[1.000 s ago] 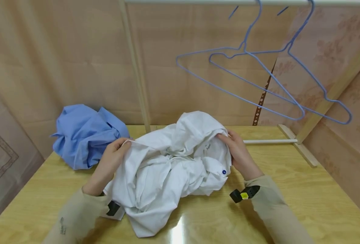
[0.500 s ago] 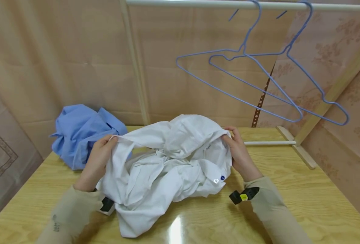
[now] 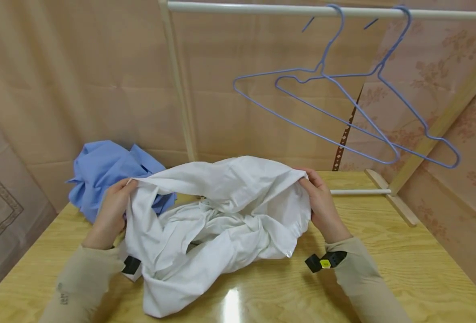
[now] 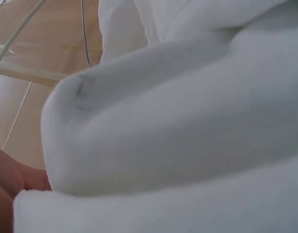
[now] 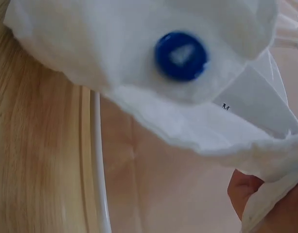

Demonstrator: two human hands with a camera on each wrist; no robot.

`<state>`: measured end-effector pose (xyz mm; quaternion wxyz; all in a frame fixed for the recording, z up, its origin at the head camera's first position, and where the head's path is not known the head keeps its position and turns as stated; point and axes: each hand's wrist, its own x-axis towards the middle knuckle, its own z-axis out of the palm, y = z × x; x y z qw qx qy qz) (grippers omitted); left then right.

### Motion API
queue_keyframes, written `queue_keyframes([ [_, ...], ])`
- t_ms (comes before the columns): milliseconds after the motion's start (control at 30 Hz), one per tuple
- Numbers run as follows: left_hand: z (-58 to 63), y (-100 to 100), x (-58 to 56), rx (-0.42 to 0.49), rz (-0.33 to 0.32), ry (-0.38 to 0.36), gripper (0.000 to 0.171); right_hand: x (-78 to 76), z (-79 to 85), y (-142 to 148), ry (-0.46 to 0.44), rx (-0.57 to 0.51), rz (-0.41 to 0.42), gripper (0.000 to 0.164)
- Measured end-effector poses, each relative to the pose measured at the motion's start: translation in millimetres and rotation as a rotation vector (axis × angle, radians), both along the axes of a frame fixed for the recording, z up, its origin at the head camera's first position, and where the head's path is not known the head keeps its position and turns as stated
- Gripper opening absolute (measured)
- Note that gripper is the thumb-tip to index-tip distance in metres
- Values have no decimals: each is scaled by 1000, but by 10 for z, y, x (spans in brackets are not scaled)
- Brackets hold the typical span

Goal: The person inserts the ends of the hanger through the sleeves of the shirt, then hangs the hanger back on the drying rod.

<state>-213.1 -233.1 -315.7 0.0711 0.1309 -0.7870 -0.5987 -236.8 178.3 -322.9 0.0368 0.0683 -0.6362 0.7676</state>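
Centrally, white garment bunched over the surface; left grip pinches its edge at one end, right grip at the other, both closed. Likely best: pull evenly, pinch firmly, ease bunching loose. Blue cloth behind left grip.

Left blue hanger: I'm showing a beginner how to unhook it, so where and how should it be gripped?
Probably by its neck, pinched from the front: the hook above loops over the rail with its tip behind, so an upward lift should free it.
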Motion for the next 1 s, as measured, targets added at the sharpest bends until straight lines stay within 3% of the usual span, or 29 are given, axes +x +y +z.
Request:
queue_keyframes([
  [167, -3, -21, -7, -16, 5, -46, 55, 14, 5, 5, 71, 57, -22, 14],
  [267, 19, -22, 1, 16, -13, -60, 50, 22, 16, 19, 184, 229, -36, 14],
  [333, 53, -14, 30, 22, -60, -67, 48, 25, 31, 40, 281, 375, -49, 17],
  [433, 134, 37, 109, -58, -157, -44, 48, 31, 57, 73, 382, 555, -67, 19],
  [533, 207, 133, 219, -236, -230, 37, 51, 47, 75, 94, 418, 648, -34, 19],
  [600, 243, 224, 302, -371, -228, 115, 48, 53, 72, 100, 452, 694, 11, 24],
  [733, 281, 469, 489, -552, -233, 274, 41, 69, 57, 90, 600, 799, 115, 36],
  [867, 279, 773, 691, -620, -324, 406, 39, 91, 57, 50, 701, 848, 175, 34],
  [1000, 190, 1042, 824, -663, -416, 492, 38, 120, 72, 20, 675, 856, 180, 30],
])
